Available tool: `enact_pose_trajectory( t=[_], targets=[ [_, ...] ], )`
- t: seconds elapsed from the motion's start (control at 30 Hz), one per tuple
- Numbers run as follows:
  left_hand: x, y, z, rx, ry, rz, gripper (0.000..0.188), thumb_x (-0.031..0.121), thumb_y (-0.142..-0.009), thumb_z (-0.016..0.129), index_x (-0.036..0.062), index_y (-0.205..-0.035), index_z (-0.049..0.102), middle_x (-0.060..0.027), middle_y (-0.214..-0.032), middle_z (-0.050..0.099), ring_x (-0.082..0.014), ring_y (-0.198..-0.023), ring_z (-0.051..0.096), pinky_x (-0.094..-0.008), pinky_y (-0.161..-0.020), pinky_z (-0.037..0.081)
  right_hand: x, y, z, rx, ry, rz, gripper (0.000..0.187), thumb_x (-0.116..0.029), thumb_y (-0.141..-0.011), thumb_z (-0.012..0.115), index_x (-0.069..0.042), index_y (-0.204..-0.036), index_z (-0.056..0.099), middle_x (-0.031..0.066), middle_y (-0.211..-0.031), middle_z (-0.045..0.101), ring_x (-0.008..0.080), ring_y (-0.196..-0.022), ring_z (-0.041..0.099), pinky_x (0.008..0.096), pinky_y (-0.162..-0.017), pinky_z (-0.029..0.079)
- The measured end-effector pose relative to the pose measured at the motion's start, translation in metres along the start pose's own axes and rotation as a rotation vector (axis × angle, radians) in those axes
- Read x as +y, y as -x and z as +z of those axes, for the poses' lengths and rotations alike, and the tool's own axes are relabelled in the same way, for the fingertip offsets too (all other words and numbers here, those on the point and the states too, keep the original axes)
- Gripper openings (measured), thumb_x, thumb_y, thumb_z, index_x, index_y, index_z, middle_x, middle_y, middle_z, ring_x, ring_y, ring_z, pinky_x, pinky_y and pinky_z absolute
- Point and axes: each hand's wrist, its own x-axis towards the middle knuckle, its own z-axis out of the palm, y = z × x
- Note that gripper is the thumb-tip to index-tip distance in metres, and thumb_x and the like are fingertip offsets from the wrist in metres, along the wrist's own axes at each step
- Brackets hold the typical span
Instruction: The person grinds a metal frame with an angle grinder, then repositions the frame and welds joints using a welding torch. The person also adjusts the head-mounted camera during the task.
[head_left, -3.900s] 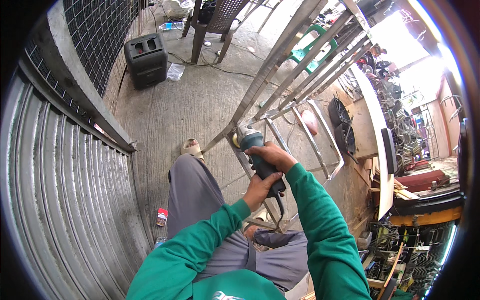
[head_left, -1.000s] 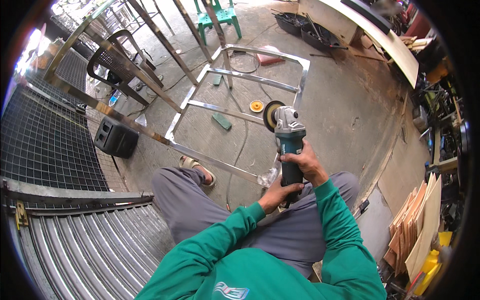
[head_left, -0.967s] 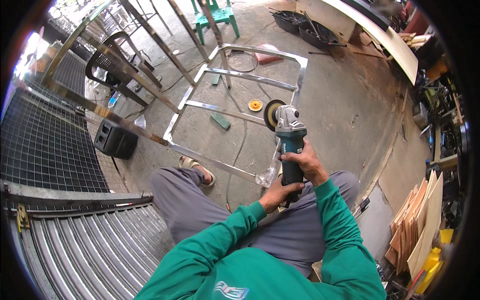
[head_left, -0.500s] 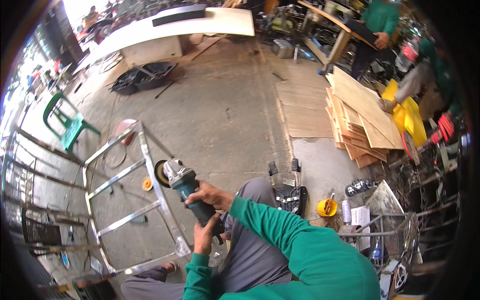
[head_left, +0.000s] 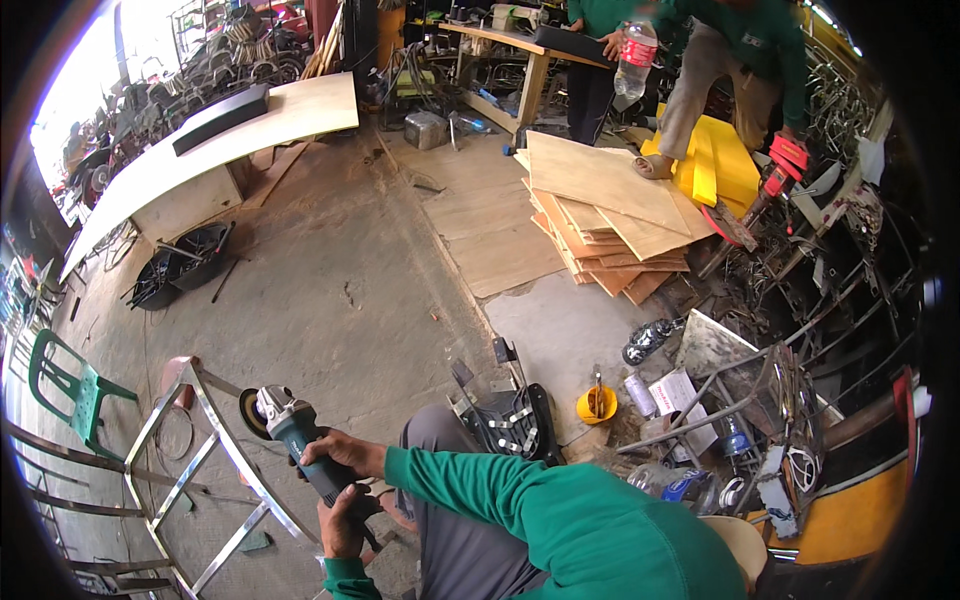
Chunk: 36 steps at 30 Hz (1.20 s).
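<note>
Indeed the grinder [head_left: 297, 434], just beside the frame [head_left: 253, 470], seems stiff and rather heavy toward its head [head_left: 284, 404], so it is best held by the body [head_left: 323, 481], where right hand [head_left: 343, 452] and left hand [head_left: 344, 517] both grip it.

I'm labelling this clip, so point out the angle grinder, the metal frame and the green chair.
Angle grinder [head_left: 293, 430]: head view, on its teal body.
Metal frame [head_left: 243, 470]: head view, on the long rail nearest the grinder.
Green chair [head_left: 88, 396]: head view, on its seat.
</note>
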Motion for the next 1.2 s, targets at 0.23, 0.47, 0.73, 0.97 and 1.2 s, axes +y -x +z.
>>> enact_pose_trajectory(
  t=[0.23, 0.47, 0.73, 0.97, 1.2],
  targets=[
    [-0.011, -0.007, -0.021, -0.08, 0.14, -0.017, 0.047, 0.041, -0.095, 0.068, 0.0003, -0.119, 0.062, -0.0123, -0.096, 0.068, -0.0295, -0.082, 0.069, -0.0445, -0.073, 0.058, 0.003, -0.001, -0.001, -0.001, -0.146, 0.045, 0.044, -0.025, -0.076, 0.077, -0.003, -0.11, 0.061, 0.0114, -0.094, 0.069, 0.0204, -0.08, 0.068, 0.0346, -0.075, 0.058],
    [-0.002, -0.007, -0.016, 0.016, -0.013, 0.021, 0.044, 0.027, -0.089, 0.076, -0.0046, -0.112, 0.055, -0.0142, -0.08, 0.066, -0.0266, -0.061, 0.067, -0.0377, -0.053, 0.056, 0.0, 0.003, 0.0, -0.046, -0.165, 0.088, 0.044, -0.026, -0.078, 0.078, -0.004, -0.112, 0.061, 0.0102, -0.092, 0.069, 0.0196, -0.078, 0.068, 0.0337, -0.073, 0.058],
    [0.01, -0.011, 0.013, 0.258, -0.324, 0.203, 0.048, 0.021, -0.083, 0.085, -0.0058, -0.112, 0.057, -0.013, -0.08, 0.069, -0.021, -0.061, 0.068, -0.0318, -0.051, 0.055, -0.008, 0.002, 0.001, 0.022, -0.126, 0.037, 0.047, -0.04, -0.085, 0.082, -0.005, -0.111, 0.062, 0.0092, -0.093, 0.071, 0.0173, -0.073, 0.07, 0.0294, -0.067, 0.06],
    [0.025, -0.018, 0.012, 0.614, -0.985, 0.281, 0.059, 0.034, -0.074, 0.088, -0.0006, -0.11, 0.057, -0.0253, -0.088, 0.071, -0.0431, -0.078, 0.072, -0.0454, -0.069, 0.056, 0.0, -0.014, -0.005, 0.162, 0.077, -0.036, 0.064, -0.046, -0.084, 0.085, -0.006, -0.124, 0.057, 0.0076, -0.109, 0.063, 0.0153, -0.098, 0.064, 0.0297, -0.083, 0.055],
    [0.029, -0.022, 0.008, 0.725, -1.249, 0.397, 0.051, 0.03, -0.079, 0.082, 0.002, -0.108, 0.05, -0.027, -0.091, 0.07, -0.0506, -0.089, 0.068, -0.0562, -0.076, 0.052, 0.011, -0.016, 0.004, 0.173, 0.219, -0.152, 0.066, -0.041, -0.083, 0.09, -0.006, -0.126, 0.054, 0.0052, -0.11, 0.059, 0.0164, -0.103, 0.061, 0.0323, -0.094, 0.05]
  ],
)
